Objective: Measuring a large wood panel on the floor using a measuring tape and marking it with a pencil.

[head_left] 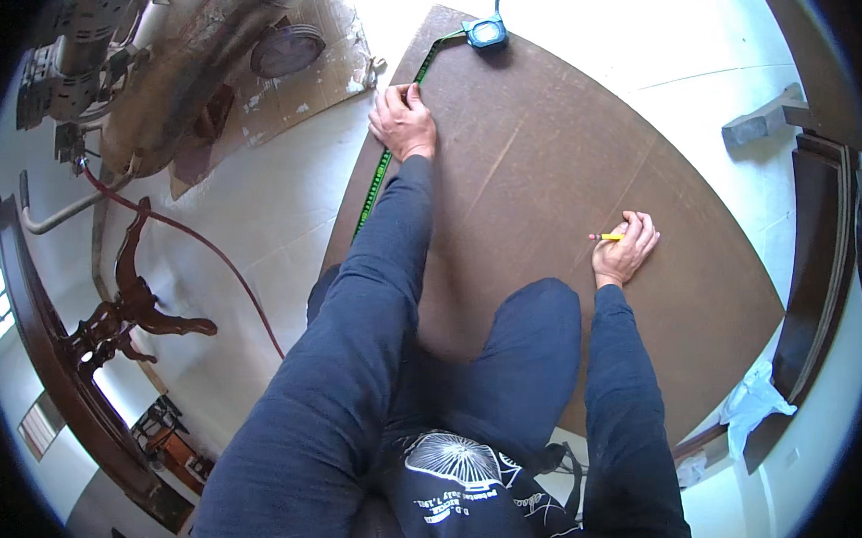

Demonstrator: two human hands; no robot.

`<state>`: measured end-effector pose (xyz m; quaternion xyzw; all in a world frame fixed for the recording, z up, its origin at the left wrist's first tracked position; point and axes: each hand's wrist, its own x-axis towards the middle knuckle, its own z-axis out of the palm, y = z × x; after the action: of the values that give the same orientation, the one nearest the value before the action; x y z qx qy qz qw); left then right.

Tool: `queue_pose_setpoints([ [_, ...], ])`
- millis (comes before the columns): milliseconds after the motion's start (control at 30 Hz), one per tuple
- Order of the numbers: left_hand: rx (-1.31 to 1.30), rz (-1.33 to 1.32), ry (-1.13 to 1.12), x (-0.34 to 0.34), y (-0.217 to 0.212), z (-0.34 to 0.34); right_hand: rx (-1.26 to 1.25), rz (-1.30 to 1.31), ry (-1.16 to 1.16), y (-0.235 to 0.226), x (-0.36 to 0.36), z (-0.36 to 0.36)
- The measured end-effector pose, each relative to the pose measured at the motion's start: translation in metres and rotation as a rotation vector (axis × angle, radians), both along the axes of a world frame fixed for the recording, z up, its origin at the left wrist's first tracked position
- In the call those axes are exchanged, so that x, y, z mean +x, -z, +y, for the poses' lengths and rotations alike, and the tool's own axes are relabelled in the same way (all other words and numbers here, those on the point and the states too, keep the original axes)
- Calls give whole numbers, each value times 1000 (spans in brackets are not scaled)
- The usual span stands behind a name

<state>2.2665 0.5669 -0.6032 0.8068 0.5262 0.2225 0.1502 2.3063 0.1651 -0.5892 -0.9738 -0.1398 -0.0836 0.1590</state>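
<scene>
A large brown board (pixel 504 170) with a curved right edge lies in front of and beneath me. My left hand (pixel 403 123) is closed over the green blade (pixel 374 187) of a tape measure, holding it along the board's left edge. The tape measure's blue case (pixel 485 33) rests at the far end of the board, where the blade bends toward it. Over the right part of the board, my right hand (pixel 626 246) grips a yellow pencil (pixel 609 237), its pink eraser end pointing left. The pencil's other end is hidden in my fingers.
At far left stands a rusty tank-like machine (pixel 159 98) on a cardboard sheet (pixel 321 57), with a red hose (pixel 194 229) trailing from it. Carved dark wood legs (pixel 136 306) are at left. A grey block (pixel 759 118) and white plastic bag (pixel 752 404) lie at right.
</scene>
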Motion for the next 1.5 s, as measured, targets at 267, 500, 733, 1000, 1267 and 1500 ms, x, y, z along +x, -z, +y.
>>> queue_pose_setpoints([
  [267, 75, -32, 32, -5, 8, 3, 32, -137, -70, -3, -4, 4],
  [500, 167, -43, 43, -4, 18, 1, -58, -199, -84, 16, -6, -7],
  [733, 120, -61, 371, -58, 15, -23, -169, -281, -78, 30, -9, -13],
  [1000, -208, -48, 612, -172, -7, -59, -495, -242, -90, 2, -24, -5],
  [1267, -382, 236, 854, -226, -33, -22, -546, 340, -68, -57, -51, 21],
  [1500, -420, 283, 929, -222, -49, -21, -352, 223, -275, -98, -86, -35],
])
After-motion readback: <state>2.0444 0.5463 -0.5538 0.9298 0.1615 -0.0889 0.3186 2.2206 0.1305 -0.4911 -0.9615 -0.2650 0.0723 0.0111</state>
